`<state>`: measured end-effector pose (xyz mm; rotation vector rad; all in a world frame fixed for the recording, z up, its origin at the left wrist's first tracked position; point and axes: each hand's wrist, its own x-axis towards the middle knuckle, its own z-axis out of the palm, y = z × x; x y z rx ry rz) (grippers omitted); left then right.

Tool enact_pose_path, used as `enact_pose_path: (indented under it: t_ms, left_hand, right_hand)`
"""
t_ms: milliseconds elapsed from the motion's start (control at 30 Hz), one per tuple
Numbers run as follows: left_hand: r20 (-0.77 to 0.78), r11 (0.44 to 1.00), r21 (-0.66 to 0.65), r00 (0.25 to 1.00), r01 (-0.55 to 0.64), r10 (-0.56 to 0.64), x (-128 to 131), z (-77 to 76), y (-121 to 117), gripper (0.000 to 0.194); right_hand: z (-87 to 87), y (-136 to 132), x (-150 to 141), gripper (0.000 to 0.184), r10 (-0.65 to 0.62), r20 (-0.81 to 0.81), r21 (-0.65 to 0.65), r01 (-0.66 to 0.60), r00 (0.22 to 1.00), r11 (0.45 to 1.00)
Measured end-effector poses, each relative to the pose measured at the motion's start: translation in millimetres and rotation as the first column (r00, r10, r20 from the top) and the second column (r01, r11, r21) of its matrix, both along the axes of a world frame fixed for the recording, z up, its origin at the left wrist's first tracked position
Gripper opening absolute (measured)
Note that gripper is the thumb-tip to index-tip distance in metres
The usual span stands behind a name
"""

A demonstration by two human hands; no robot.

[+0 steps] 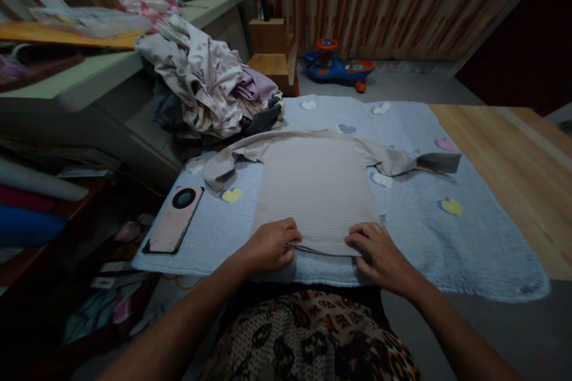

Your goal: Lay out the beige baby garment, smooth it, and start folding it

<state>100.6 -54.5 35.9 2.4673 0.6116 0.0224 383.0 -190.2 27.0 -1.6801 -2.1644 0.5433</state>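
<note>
"While looking straight down, seeing what held, and how?"

"Seeing closed grips on both sides: pinching, with the left hand (273,244), the near hem of a long-sleeved, pale beige, finely striped cloth top (317,184); gripping, with the right hand (378,249), the same hem near its right corner."

"And lying where?"

"Lies spread flat on a light blue, fleecy, heart-patterned blanket (429,238), with one sleeve curving down at the left and the other stretched out to the right. Covers, below that, part of a pale brown wooden tabletop (496,161)."

"Able to read anything?"

"Can make out a small, pale side-seam tag (383,220) just beside the right hand, but too small to read. Cannot decipher any maker's mark on the flat, pink, dark-cornered phone (176,220), lying with its round black camera disc upward near the blanket's left edge."

"And farther off?"

"Beyond the left sleeve, see a crumpled heap of white, grey and lilac clothes (201,77). Near the curtain, notice a blue and orange plastic ride-on toy (337,66), bearing markings too blurred to read."
</note>
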Motion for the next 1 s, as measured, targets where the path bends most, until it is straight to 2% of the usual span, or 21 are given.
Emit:
enact_pose_path:
  t_ms: [233, 333, 500, 667, 767, 900, 1000]
  left_hand:
    - [0.054, 0.979, -0.192, 0.996, -0.063, 0.074, -1, -0.9, 15, 0.023]
    - [0.080, 0.975, -0.216, 0.994, -0.056, 0.075, -2, -0.9, 16, 0.022]
    - [0.120, 0.971, -0.236, 0.991, -0.037, 0.067, -9, -1.3, 11, 0.021]
    - [0.085, 0.985, -0.163, 0.994, -0.051, 0.065, -8, -2.0, 4, 0.018]
    - [0.064, 0.996, -0.079, 0.997, -0.047, 0.052, -4, -4.3, 2, 0.019]
    - [0.054, 0.999, 0.002, 0.998, -0.041, 0.041, -5, -13.2, 0, 0.028]
    - [0.059, 0.999, 0.037, 0.998, -0.032, 0.030, -8, -20.8, -2, 0.030]
  right_hand:
    - [-2.5, 5, 10, 0.013, -0.041, -0.177, 0.018, 0.045, 0.983, 0.999]
    - [-3.0, 6, 13, 0.017, -0.042, -0.202, -0.003, 0.043, 0.978, 0.999]
    - [-1.2, 5, 15, 0.027, -0.013, -0.140, -0.045, 0.007, 0.990, 0.999]
    - [-1.1, 7, 8, 0.020, -0.035, -0.056, -0.018, 0.034, 0.998, 0.999]
    - [-4.3, 9, -5, 0.010, -0.077, -0.026, 0.055, 0.079, 0.997, 0.995]
    - [-15.7, 8, -16, 0.027, -0.133, 0.050, 0.187, 0.122, 0.990, 0.975]
    - [-25.1, 6, -9, 0.028, -0.185, 0.095, 0.228, 0.159, 0.978, 0.960]
